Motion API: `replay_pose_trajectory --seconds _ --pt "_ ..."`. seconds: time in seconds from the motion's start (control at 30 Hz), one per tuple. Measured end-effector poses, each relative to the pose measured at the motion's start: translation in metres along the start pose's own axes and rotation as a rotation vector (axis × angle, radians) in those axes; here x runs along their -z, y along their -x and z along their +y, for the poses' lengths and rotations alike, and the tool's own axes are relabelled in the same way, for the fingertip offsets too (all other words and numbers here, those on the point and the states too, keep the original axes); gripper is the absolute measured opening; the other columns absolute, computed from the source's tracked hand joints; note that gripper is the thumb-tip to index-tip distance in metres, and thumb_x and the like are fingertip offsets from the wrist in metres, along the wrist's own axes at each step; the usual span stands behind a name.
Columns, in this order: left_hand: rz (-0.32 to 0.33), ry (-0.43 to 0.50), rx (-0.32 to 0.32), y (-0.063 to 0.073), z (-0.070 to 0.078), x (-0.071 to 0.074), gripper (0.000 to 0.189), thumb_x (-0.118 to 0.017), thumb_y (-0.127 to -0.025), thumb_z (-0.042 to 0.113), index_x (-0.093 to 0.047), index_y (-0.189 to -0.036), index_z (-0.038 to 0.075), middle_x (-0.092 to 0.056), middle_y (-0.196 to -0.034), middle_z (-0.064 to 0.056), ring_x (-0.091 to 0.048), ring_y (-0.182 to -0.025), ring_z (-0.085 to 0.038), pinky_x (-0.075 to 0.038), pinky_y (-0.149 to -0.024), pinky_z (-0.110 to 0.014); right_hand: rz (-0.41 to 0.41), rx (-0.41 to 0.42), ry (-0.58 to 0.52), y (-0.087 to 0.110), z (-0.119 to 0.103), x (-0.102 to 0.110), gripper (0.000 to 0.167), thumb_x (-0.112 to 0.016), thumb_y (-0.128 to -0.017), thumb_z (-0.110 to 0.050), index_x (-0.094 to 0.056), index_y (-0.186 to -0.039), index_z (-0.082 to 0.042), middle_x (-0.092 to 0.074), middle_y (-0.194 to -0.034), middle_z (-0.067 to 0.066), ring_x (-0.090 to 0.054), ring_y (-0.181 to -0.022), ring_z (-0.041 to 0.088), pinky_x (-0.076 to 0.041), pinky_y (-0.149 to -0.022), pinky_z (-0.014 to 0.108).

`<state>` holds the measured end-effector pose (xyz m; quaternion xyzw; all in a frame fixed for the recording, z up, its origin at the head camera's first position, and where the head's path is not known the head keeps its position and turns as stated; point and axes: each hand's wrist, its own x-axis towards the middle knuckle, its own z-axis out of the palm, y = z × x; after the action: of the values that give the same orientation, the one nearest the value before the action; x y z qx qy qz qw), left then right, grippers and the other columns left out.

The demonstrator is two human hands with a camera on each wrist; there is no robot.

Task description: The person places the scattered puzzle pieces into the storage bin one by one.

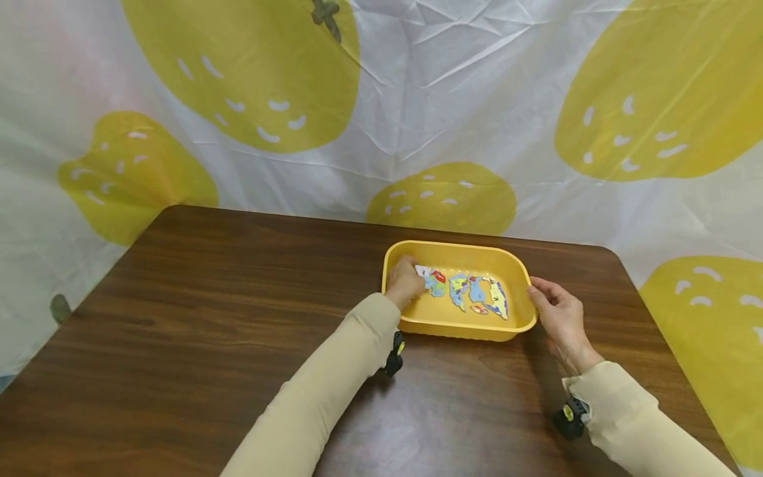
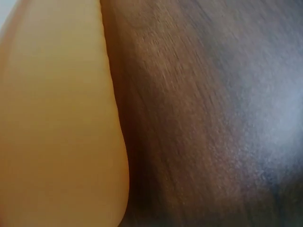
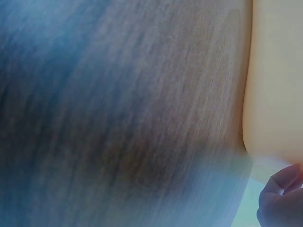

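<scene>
A yellow plastic tray (image 1: 456, 329) with rounded corners stands on the table, and several flat, colourful cut-out pieces (image 1: 477, 290) lie on its floor. My left hand (image 1: 406, 285) reaches over the tray's left end, its fingertips down inside beside a red, green and white piece (image 1: 437, 281). Those fingertips are hidden, so whether they pinch a piece cannot be told. At the other end, my right hand (image 1: 557, 315) grips the tray's rim between thumb and fingers. The left wrist view has only the tray's outer wall (image 2: 57, 118); curled right fingers (image 3: 281, 191) show at the right wrist view's lower corner.
The dark brown wooden table (image 1: 208, 318) extends left of the tray and in front of it. Close behind its back edge hangs a white cloth (image 1: 393, 99) with large yellow fruit prints. Each wrist wears a small black camera (image 1: 570, 417).
</scene>
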<state>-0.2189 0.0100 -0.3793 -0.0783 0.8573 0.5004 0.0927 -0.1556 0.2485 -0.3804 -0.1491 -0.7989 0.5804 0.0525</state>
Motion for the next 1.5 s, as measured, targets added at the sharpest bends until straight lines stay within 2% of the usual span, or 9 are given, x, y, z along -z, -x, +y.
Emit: replay_pose_trajectory --seconds 0.07,0.13,0.47,0.73,1.1,1.33,1.5 --pt "0.003 -0.032 0.002 0.0014 0.0004 -0.0004 0.051 -0.059 -0.079 -0.009 -0.051 -0.128 0.004 -0.058 -0.121 -0.015 -0.052 -0.097 -0.025 -0.045 -0.07 -0.025 0.0 -0.003 -0.009 0.0001 -0.0002 0.0003 0.045 -0.05 -0.097 -0.02 -0.045 -0.133 0.007 -0.054 -0.088 -0.013 -0.052 -0.078 -0.001 -0.048 -0.065 0.011" --pt "0.001 -0.034 0.009 0.0024 0.001 -0.0009 0.05 -0.06 -0.08 -0.008 -0.051 -0.128 0.004 -0.057 -0.121 -0.016 -0.052 -0.103 -0.026 -0.047 -0.078 -0.029 -0.002 -0.007 -0.023 0.0003 -0.0003 0.0006 0.045 -0.05 -0.097 -0.02 -0.045 -0.133 0.007 -0.054 -0.088 -0.013 -0.052 -0.078 -0.001 -0.048 -0.064 0.011" --pt "-0.001 -0.15 -0.003 0.0031 0.0024 -0.002 0.048 -0.059 -0.085 -0.002 -0.048 -0.131 0.006 -0.056 -0.123 -0.016 -0.052 -0.114 -0.029 -0.044 -0.096 -0.037 0.007 -0.004 -0.008 -0.0007 0.0006 0.0001 0.045 -0.05 -0.097 -0.02 -0.046 -0.133 0.006 -0.054 -0.091 -0.009 -0.052 -0.079 0.0 -0.049 -0.065 0.011" --pt "-0.001 -0.19 -0.021 0.0024 0.0005 -0.0017 0.042 -0.058 -0.086 -0.001 -0.05 -0.127 0.003 -0.058 -0.116 -0.018 -0.055 -0.104 -0.031 -0.047 -0.09 -0.039 0.013 -0.012 -0.019 -0.0014 -0.0009 -0.0016 0.044 -0.051 -0.097 -0.019 -0.046 -0.134 0.006 -0.055 -0.093 -0.008 -0.053 -0.082 0.0 -0.049 -0.067 0.01" --pt "-0.017 -0.199 -0.024 0.0007 0.0005 -0.0025 0.032 -0.058 -0.087 0.001 -0.051 -0.118 0.0 -0.057 -0.101 -0.018 -0.053 -0.085 -0.028 -0.045 -0.072 -0.037 0.018 -0.006 -0.002 -0.0009 0.0002 -0.0007 0.044 -0.05 -0.097 -0.019 -0.046 -0.133 0.006 -0.054 -0.094 -0.006 -0.053 -0.082 0.0 -0.05 -0.068 0.011" --pt "-0.023 -0.209 -0.002 -0.001 0.0021 -0.0024 0.043 -0.057 -0.088 0.003 -0.042 -0.128 -0.005 -0.053 -0.113 -0.022 -0.054 -0.097 -0.031 -0.047 -0.082 -0.04 0.017 -0.001 0.008 -0.0007 -0.0007 -0.0008 0.044 -0.05 -0.097 -0.019 -0.046 -0.134 0.006 -0.054 -0.096 -0.006 -0.053 -0.083 0.0 -0.049 -0.069 0.01" --pt "-0.036 -0.198 0.02 -0.0017 0.0022 -0.0031 0.049 -0.055 -0.089 0.004 -0.037 -0.134 -0.005 -0.052 -0.118 -0.023 -0.054 -0.1 -0.032 -0.047 -0.083 -0.04 0.014 -0.008 0.015 -0.0002 -0.0014 -0.0006 0.045 -0.049 -0.098 -0.02 -0.045 -0.134 0.005 -0.054 -0.098 -0.004 -0.053 -0.083 0.0 -0.049 -0.07 0.01"
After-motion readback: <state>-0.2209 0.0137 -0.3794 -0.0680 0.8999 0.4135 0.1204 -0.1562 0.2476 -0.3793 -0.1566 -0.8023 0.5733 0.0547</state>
